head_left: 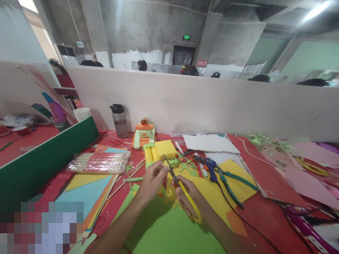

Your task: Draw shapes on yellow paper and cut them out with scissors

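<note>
My right hand [189, 194] grips a pair of scissors [184, 188] with yellow handles, their blades pointing up and away from me. Close to the blades, my left hand [156, 174] has its fingers pinched together; whatever may be between them is too small to make out. Just beyond both hands sits a yellow paper block [165, 149] with rolled yellow tubes at its left side. Below them lies a green sheet [161, 225] with small yellow scraps on it. A cut-out green sheet with round holes [188, 165] lies to the right of the blades.
Right of my hands lie a blue glue gun [210, 169], green-handled pliers [230, 180] and yellow sheets [212, 190]. Leftward are bagged wooden sticks [99, 162] and coloured paper [91, 192]. An orange-and-green paper model [143, 135] and a bottle [119, 121] stand before the white partition [212, 106].
</note>
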The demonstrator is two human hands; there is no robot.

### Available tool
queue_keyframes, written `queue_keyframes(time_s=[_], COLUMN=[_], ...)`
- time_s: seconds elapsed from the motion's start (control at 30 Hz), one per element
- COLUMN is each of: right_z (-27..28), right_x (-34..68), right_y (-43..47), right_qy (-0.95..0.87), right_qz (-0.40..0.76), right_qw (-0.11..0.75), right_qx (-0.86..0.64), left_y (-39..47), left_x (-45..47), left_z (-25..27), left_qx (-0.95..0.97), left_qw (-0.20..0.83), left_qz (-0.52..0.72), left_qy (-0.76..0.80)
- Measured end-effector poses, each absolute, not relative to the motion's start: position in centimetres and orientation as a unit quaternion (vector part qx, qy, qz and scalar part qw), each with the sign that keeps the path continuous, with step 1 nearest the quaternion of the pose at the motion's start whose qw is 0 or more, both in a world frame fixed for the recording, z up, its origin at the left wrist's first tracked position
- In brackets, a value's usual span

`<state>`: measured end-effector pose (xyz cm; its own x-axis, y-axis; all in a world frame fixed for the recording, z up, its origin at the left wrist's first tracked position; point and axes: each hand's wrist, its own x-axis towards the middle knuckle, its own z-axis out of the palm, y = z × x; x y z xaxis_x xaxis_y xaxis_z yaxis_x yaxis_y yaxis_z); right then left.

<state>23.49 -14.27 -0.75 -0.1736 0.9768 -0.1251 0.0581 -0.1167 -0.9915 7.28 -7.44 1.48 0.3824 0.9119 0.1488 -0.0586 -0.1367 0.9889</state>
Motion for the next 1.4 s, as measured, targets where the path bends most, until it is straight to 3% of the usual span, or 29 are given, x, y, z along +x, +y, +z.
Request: queue_keyframes(time_s=[0.53, 0.77, 1.0, 1.4], right_z=[-1.2, -0.9, -0.5, -0.7], right_x=[23.6, 23.6, 24.1, 24.6], right_y=[-14.2, -14.1, -13.6, -13.4], right_qy=[-0.507, -0.459, -0.44, -0.44], right_qz=[0.556, 0.541, 0.468, 0.479], right_qw=[0.423, 0.5, 0.559, 0.564], right_qx=[-0.504, -0.497, -0.525, -0.509], left_y=[-7.2, -7.1, -7.7, -7.6], left_x=[7.4, 7.5, 7.5, 7.5], left_z=[1.1, 0.4, 0.4, 0.5], left_qx=[0.627, 0.669, 0.75, 0.719], left_qw=[0.563, 0.565, 0.503, 0.515], left_qz=[0.421, 0.365, 0.307, 0.323], left_qy=[0.337, 0.316, 0.3, 0.336])
